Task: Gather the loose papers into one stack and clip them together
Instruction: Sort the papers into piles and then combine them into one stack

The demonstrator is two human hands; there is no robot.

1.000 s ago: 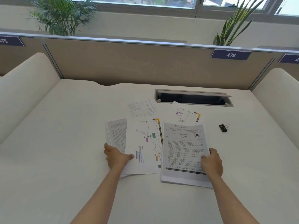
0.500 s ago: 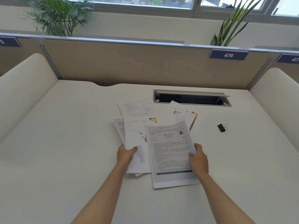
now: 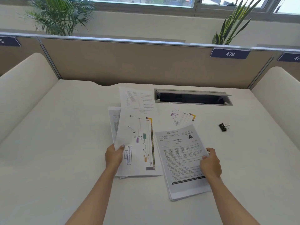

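Note:
My left hand [image 3: 113, 155] pinches the left edge of a chart sheet [image 3: 138, 146] that lies on top of a text page [image 3: 113, 120]; both look slightly lifted. My right hand [image 3: 210, 163] grips the right edge of a thick text stack marked "A" [image 3: 180, 159] on the white desk [image 3: 65, 143]. Two loose sheets lie farther back: a faint text page [image 3: 138, 99] and a small chart page [image 3: 181, 118], partly under the stack's top corner. A black binder clip [image 3: 222, 127] rests on the desk to the right, apart from everything.
A recessed cable slot [image 3: 193, 97] with an open flap sits behind the papers. A tan partition [image 3: 146, 62] with the plate "476" closes the desk's far side. Rounded cream dividers stand at both sides. Plants stand beyond the partition.
The two bundles overlapped half a second ago; now they lie side by side, with the "A" stack shifted right and the chart sheets raised in my left hand.

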